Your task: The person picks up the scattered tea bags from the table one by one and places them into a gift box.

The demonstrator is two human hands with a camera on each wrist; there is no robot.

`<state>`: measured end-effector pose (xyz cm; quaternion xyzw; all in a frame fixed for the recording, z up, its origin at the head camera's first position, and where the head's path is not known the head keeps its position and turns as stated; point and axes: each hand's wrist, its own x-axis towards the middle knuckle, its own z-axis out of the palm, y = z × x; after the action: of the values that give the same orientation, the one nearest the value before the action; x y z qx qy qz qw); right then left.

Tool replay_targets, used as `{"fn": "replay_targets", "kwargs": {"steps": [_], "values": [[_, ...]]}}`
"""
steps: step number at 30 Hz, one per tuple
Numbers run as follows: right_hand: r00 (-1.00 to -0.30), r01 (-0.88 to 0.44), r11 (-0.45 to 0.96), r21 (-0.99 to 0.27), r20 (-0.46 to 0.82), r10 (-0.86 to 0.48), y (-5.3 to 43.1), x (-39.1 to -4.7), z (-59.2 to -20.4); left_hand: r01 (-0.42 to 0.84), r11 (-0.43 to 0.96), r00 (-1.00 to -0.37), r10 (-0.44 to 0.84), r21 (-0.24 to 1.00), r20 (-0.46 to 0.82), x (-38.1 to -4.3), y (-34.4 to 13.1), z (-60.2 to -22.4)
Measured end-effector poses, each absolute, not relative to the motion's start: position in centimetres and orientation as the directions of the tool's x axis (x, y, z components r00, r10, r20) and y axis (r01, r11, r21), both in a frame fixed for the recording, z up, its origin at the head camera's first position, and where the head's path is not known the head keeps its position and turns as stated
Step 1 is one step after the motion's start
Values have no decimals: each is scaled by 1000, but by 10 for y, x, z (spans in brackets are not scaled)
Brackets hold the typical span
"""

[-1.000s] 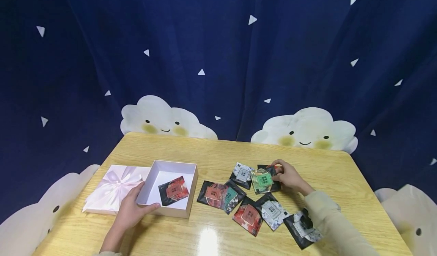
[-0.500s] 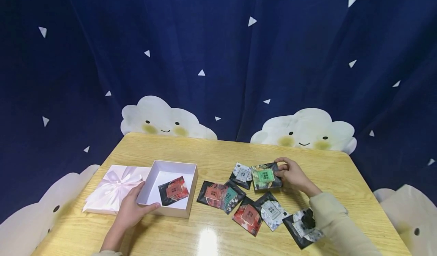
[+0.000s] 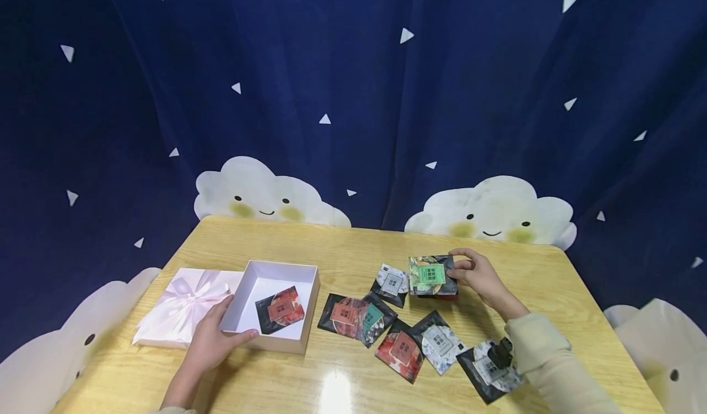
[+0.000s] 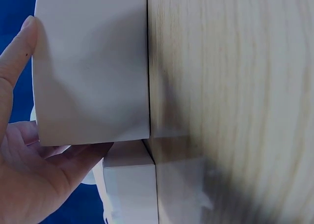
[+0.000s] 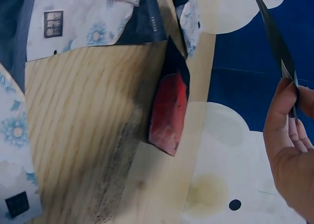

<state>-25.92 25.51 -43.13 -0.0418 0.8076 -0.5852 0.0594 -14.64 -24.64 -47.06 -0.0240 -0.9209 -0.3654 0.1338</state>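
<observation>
My right hand (image 3: 482, 279) pinches a flat sachet with a green label (image 3: 432, 274) by its right edge. In the right wrist view this sachet (image 5: 277, 37) stands edge-on, lifted off the table, between thumb and fingers. Below it lies a black-and-red sachet (image 5: 169, 113) on the wood. At the left, my left hand (image 3: 212, 337) holds the near left corner of an uncovered pale pink box (image 3: 310, 316), thumb on the front wall and fingers along the left side. Inside the box rests one red-and-black sachet (image 3: 280, 310). In the left wrist view the box wall (image 4: 93, 71) fills the upper left.
Against the box's left side lies a pink lid-like box with a ribbon bow (image 3: 185, 297). Several sachets, among them a red one (image 3: 401, 349) and a white one (image 3: 440, 340), are spread across the middle right. A dark blue curtain (image 3: 353, 95) hangs behind the table.
My right hand has picked up the green-labelled sachet and raised it a little off the table, uncovering part of the red one below. The left hand and box stay still.
</observation>
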Motion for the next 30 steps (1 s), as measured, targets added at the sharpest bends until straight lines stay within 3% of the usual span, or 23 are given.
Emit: {"fn": "replay_targets", "kwargs": {"steps": [30], "values": [[-990, -36, 107, -994, 21, -141, 209, -255, -386, 129, 730, -968, -55, 671, 247, -147, -246, -468]]}}
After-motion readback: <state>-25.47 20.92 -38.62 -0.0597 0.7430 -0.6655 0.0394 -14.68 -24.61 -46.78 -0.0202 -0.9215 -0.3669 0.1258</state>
